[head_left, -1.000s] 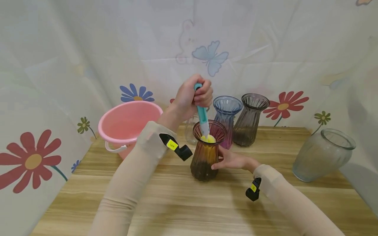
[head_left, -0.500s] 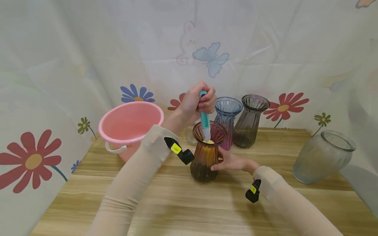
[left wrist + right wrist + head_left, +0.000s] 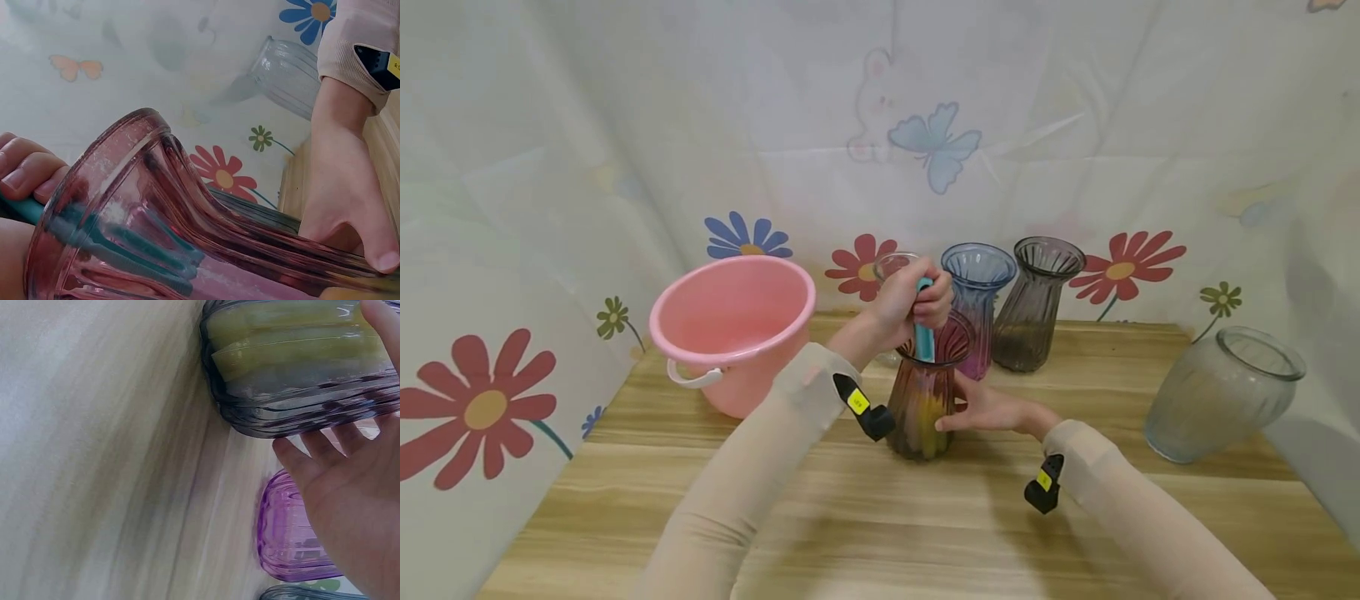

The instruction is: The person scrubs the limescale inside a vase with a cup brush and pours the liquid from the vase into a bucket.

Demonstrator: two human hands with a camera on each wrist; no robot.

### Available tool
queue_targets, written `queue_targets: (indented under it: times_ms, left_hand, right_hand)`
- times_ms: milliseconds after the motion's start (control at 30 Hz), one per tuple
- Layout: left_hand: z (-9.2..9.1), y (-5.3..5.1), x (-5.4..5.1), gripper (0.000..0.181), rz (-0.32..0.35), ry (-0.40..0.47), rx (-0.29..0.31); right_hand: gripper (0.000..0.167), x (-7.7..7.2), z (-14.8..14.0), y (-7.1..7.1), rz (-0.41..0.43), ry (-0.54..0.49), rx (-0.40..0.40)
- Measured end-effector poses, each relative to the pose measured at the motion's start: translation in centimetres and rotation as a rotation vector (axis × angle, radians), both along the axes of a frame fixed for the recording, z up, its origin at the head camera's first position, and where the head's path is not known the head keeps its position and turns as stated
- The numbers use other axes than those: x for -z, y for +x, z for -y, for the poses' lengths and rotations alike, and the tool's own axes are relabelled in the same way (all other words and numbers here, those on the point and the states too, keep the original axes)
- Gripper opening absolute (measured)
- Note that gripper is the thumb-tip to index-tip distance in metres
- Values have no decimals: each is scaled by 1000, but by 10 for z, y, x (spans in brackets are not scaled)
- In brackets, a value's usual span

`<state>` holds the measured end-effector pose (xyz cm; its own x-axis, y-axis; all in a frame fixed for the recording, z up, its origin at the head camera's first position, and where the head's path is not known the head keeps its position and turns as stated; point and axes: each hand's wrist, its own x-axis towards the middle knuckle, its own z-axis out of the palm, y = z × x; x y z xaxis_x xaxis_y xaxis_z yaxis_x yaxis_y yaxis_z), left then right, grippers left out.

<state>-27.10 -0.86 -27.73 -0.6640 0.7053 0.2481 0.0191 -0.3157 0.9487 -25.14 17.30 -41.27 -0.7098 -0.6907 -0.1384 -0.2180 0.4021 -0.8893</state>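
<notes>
My left hand (image 3: 917, 298) grips the teal handle of a bottle brush (image 3: 925, 343), which points down into a ribbed glass vase (image 3: 901, 417). The brush's yellow sponge head (image 3: 281, 350) shows through the glass near the vase bottom in the right wrist view. The vase stands upright, reddish at its flared mouth (image 3: 119, 156) and dark grey at its base. My right hand (image 3: 992, 410) holds the lower body from the right side, thumb in front and fingers behind. In the left wrist view, the teal handle appears through the pink glass, below the left fingers.
A pink bucket (image 3: 808, 304) with a white handle stands left. Behind the held vase are a blue-and-purple vase (image 3: 977, 287), a grey vase (image 3: 1026, 325) and a partly hidden clear glass vessel (image 3: 891, 263). A wide clear jar (image 3: 1210, 408) stands tilted-looking at right on the wooden table (image 3: 865, 533).
My left hand has moved down and slightly right, pushing the brush deeper, so the sponge has gone from the vase's mouth to its lower body. The right hand keeps its hold.
</notes>
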Motion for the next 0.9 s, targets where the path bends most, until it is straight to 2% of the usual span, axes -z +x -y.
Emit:
queue_targets:
  times_ms: [133, 300, 467, 600, 733, 900]
  left_hand:
    - [0, 0, 0, 41, 5, 5, -3]
    - [1, 0, 1, 41, 8, 13, -6]
    - [0, 0, 1, 41, -4, 23, 0]
    - [0, 2, -2, 41, 14, 37, -7]
    - [3, 6, -13, 40, 36, 62, -22]
    - [8, 12, -42, 39, 8, 121, -21]
  right_hand:
    - [84, -4, -1, 0, 20, 38, -21]
    - [80, -5, 1, -3, 31, 15, -54]
    - [81, -2, 0, -3, 10, -11, -31]
    - [82, 0, 1, -2, 3, -9, -6]
    - [83, 1, 2, -2, 7, -9, 1]
    - [80, 1, 1, -1, 6, -12, 8]
